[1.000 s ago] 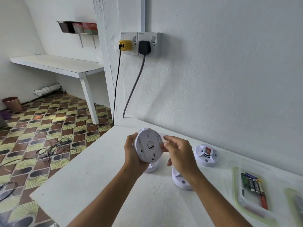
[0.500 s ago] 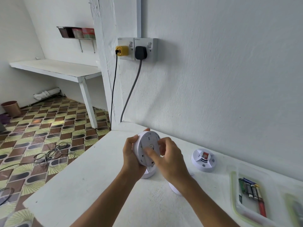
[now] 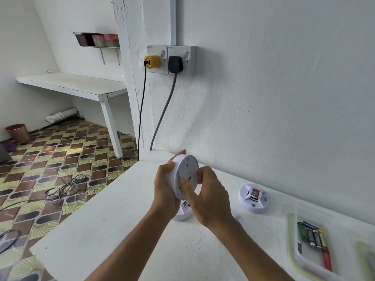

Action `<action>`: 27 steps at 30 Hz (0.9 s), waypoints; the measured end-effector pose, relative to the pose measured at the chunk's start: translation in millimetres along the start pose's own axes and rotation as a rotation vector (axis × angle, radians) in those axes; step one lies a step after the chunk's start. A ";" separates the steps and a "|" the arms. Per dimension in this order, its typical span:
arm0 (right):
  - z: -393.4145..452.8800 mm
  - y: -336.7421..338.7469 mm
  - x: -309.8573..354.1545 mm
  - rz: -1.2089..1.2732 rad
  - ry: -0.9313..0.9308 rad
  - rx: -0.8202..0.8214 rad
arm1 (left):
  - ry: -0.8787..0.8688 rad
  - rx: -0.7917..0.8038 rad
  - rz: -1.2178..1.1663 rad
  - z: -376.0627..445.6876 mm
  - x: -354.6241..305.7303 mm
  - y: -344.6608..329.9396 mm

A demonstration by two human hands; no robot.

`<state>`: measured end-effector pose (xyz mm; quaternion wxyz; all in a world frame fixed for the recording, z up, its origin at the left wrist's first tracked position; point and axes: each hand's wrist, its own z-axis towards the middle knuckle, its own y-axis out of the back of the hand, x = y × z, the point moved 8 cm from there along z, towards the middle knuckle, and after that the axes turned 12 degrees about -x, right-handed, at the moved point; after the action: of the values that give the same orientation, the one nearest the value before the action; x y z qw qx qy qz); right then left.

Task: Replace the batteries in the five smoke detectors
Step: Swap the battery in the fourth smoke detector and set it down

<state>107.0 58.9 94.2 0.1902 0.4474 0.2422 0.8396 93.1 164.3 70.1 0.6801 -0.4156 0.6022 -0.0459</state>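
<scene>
1. Holding the detector point(image 3: 185, 176) on edge above the table point(image 3: 113, 220), you have its flat back turned toward 4 o'clock, facing your right hand point(image 3: 207, 201).
2. Your left hand point(image 3: 165, 190) wraps the rim from 9 o'clock; your right hand comes in from 4 o'clock, thumb and fingertips curled onto the back plate. Both hands are clamped on this one unit, so the two are equally near.
3. Its axis runs roughly from 10 to 4 o'clock, so any twist of the back, I judge, turns about that line.
4. Count: one detector in hand, a second one point(image 3: 182, 212) partly hidden just below your hands, an open one point(image 3: 253, 198) at 3 o'clock. Others I cannot tell.
5. At 4 o'clock, a tray point(image 3: 292, 258) holds about five batteries point(image 3: 313, 238); the exact number is hard to read.
</scene>
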 end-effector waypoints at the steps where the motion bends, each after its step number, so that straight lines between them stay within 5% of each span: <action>1: 0.3 -1.0 -0.7 0.017 -0.007 -0.022 | -0.016 -0.002 0.007 -0.8 -1.2 -1.9; 11: 3.3 -18.2 -15.2 0.155 -0.132 -0.046 | -0.142 -0.169 0.212 -1.3 2.1 -0.1; 14: -6.0 -35.5 -26.6 0.438 -0.348 0.144 | -0.294 -0.181 0.520 0.7 -8.2 2.0; 18: -33.8 -47.6 -35.3 1.059 -0.788 0.460 | -0.576 0.006 1.010 -8.9 -11.8 2.5; 20: -41.9 -47.8 -37.0 1.204 -0.861 0.553 | -0.617 0.074 1.173 -18.6 2.5 9.0; 27: -74.7 -57.9 -51.2 1.275 -0.817 0.620 | -0.371 -0.094 0.760 -29.0 -1.1 76.9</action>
<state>77.0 60.7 -8.9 -0.3831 0.8022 0.0739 0.4518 34.2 200.2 25.3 0.7258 -0.1958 0.5812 0.3114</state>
